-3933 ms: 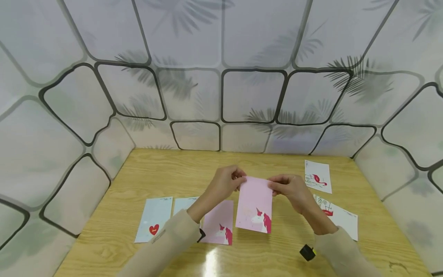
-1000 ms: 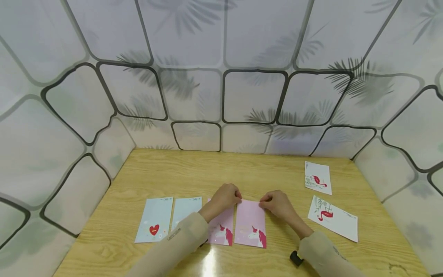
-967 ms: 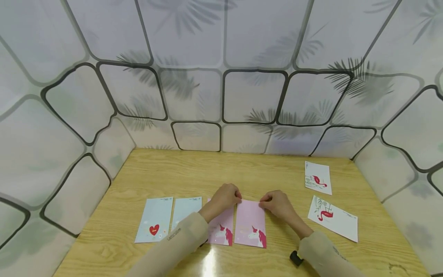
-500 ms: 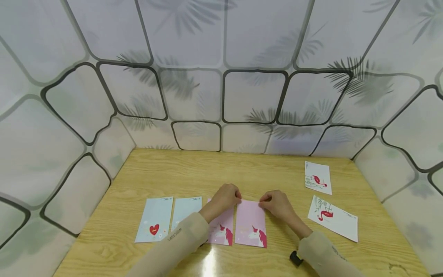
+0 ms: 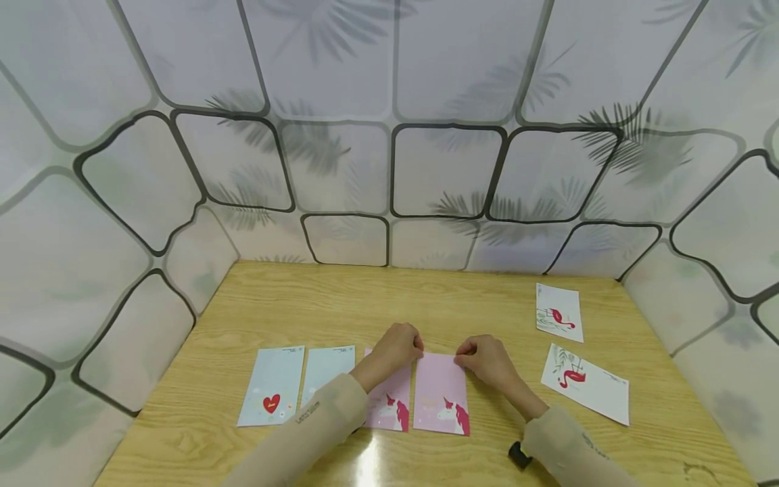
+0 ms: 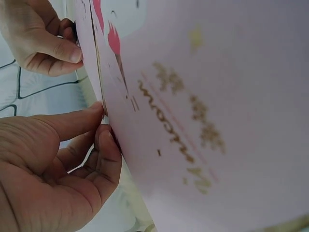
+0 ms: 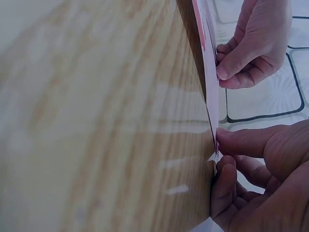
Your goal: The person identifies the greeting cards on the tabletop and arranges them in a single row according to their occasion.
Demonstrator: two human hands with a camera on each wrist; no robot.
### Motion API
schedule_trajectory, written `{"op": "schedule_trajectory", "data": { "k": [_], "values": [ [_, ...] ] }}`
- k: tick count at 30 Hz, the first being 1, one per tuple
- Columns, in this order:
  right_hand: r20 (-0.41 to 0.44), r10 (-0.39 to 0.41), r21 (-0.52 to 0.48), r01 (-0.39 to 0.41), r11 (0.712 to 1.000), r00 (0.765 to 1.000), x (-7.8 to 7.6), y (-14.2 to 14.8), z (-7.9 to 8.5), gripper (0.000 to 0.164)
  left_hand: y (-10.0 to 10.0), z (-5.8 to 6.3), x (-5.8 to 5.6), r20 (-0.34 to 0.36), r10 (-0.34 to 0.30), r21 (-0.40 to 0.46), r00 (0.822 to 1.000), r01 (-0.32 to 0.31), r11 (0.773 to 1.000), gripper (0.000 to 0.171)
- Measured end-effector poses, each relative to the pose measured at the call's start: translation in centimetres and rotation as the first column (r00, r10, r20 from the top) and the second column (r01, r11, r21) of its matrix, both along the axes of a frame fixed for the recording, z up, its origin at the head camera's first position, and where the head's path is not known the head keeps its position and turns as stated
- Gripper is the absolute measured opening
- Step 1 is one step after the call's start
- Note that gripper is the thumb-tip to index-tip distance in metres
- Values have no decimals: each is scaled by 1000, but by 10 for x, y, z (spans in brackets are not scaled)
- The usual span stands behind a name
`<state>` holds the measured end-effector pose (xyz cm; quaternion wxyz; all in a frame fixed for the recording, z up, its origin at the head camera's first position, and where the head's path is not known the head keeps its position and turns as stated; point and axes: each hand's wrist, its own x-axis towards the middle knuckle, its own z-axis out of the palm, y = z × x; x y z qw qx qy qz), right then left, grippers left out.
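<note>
A pink unicorn card point(image 5: 439, 385) lies flat or nearly so on the wooden table, its far edge between both hands. At its far left corner, my left hand point(image 5: 394, 348) pinches with thumb and fingertips. The far right corner is pinched by my right hand point(image 5: 489, 362); in the right wrist view, the thumb and fingers of this right hand point(image 7: 270, 179) meet at the card's edge. Just left lies a matching pink card point(image 5: 389, 406), partly hidden under my left forearm. It fills much of the left wrist view, with gold lettering showing.
Two pale blue cards lie further left, one with a red heart point(image 5: 271, 404), the other partly covered by the left sleeve point(image 5: 322, 419). On the right are two white flamingo cards, an upper one point(image 5: 560, 311) and a lower, slanted one point(image 5: 599, 392). A patterned curtain point(image 5: 450, 169) borders the table.
Since the oldest frame, both hands have lowered the pink unicorn card from the air to the table, beside the matching one. Over the last second hands and card have barely moved.
</note>
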<state>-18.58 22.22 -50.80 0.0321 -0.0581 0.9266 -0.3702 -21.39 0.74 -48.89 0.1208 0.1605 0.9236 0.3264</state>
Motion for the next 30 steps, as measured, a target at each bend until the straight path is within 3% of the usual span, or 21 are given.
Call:
{"op": "schedule_trajectory", "data": {
  "k": [8,20,30],
  "values": [
    [24,4,-39,-3,999,1000,2,5,-1,5,0,-1,0,-15,1,10,1000,0,1000,7],
    [142,-11,-133,30,991,990,15,19,20,28,8,13,5,-156,-12,3,988,13,1000,11],
    [97,-33,-116,44,992,995,28,50,38,37,29,24,6,-179,-47,-16,983,45,999,16]
  ]
}}
